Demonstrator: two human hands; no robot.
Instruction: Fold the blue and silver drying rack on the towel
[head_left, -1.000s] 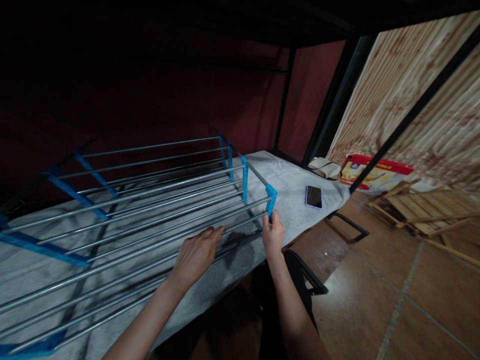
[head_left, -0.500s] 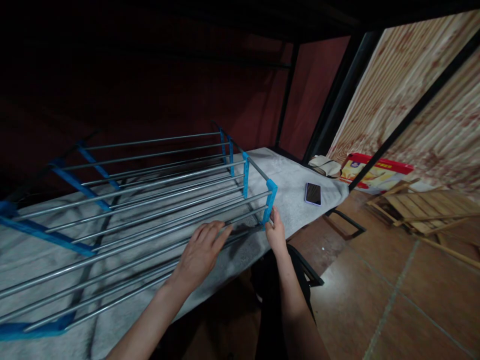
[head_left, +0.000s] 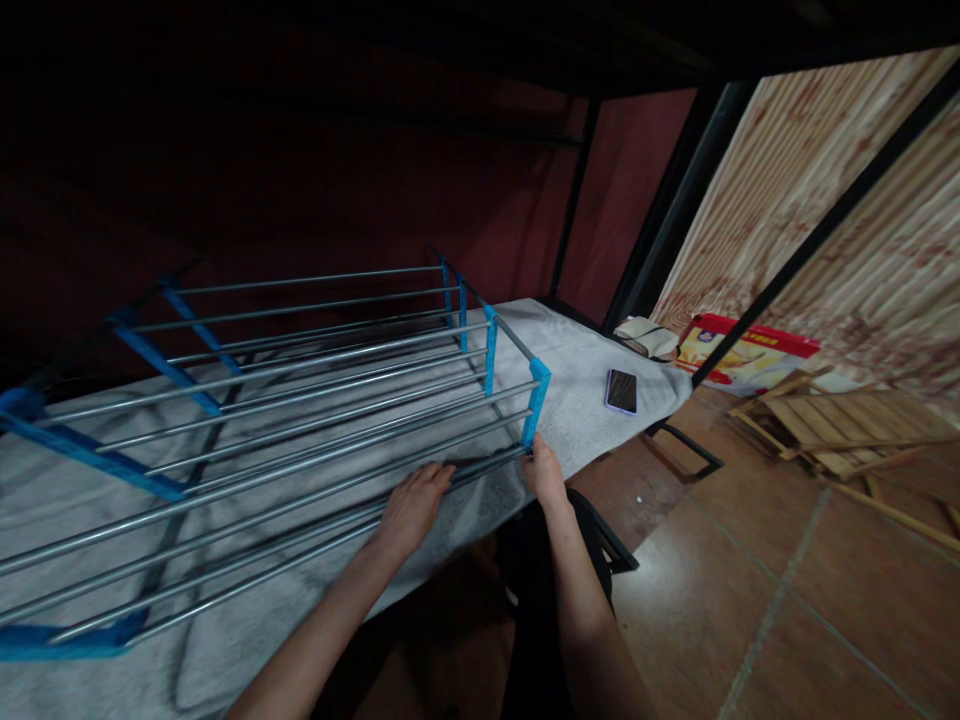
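A rack of grey metal tubes with blue plastic brackets lies on the grey cloth [head_left: 465,520]. My left hand [head_left: 414,510] is closed over a lower front metal tube [head_left: 300,555], its fingertips curled down on the far side. At the right front corner my right hand [head_left: 545,474] pinches the tube's end just under the blue bracket [head_left: 537,400]. The thumb and fingers partly hide this joint. Further blue brackets [head_left: 489,350] hold the tubes behind it, and a long blue bracket [head_left: 97,455] joins them at the left.
A phone [head_left: 622,391] lies on the cloth at the right. Beyond it are a pale bag-like item [head_left: 646,337] and a red and yellow box [head_left: 750,352]. Folded wooden slats [head_left: 862,420] rest on the tiled floor. Black metal posts [head_left: 574,200] frame the cloth-covered surface.
My left hand has slid right and down, from over the tubes onto a lower one. My right hand has dropped from beside the corner bracket to its bottom end.
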